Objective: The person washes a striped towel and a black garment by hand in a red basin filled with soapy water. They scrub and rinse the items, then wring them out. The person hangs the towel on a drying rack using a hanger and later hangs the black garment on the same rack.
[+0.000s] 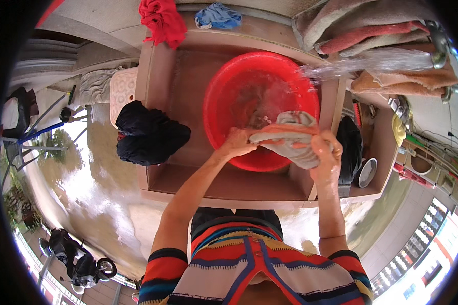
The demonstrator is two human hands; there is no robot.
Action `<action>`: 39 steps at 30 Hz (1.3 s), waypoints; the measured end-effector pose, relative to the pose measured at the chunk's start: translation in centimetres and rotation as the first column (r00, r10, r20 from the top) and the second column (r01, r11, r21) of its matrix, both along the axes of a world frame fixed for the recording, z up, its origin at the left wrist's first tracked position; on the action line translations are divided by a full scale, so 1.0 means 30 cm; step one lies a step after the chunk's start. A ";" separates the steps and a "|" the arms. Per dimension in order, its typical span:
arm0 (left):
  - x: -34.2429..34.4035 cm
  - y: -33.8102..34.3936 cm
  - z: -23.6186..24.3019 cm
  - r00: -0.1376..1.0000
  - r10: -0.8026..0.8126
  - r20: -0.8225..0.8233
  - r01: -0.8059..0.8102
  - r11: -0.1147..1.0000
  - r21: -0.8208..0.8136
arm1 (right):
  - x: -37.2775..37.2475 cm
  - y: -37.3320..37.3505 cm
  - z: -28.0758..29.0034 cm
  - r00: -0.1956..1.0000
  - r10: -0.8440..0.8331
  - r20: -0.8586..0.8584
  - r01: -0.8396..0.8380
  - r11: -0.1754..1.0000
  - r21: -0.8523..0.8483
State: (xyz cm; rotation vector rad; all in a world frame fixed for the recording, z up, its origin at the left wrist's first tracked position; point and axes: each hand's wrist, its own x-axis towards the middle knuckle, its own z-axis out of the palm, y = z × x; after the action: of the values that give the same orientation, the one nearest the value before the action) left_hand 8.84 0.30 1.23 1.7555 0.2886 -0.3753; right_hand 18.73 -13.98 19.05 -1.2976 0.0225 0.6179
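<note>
Between my two hands hangs a bunched wet cloth [292,140], greyish with orange parts, over the near right rim of a red plastic basin [212,109]. My left hand [237,142] is closed on its left end. On the other end, my right hand [326,151] is closed with bent fingers. The basin stands in a brown sink [185,76] and holds water with a cloudy, splashing surface. A stream of water [364,65] pours in from a tap [437,51] at the right. Whatever lies under the water is hard to make out.
Dark clothing [150,134] drapes over the sink's left wall. A red cloth [163,23] and a blue cloth [219,17] lie on the back ledge. Thick towels [361,25] hang at the back right. A metal bowl [367,173] stands in the right compartment. A motorbike [79,262] is parked far left.
</note>
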 end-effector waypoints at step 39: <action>0.167 -0.037 -0.180 0.878 0.407 -0.253 -0.069 0.629 0.774 | 0.145 0.096 -0.821 0.401 0.901 0.166 0.070 0.150 -0.986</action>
State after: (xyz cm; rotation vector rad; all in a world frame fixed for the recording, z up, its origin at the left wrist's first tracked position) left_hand 13.85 -0.80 -4.18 2.3996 1.1226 -0.4588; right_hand 23.07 -11.11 -5.58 -2.8008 -1.0997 0.5009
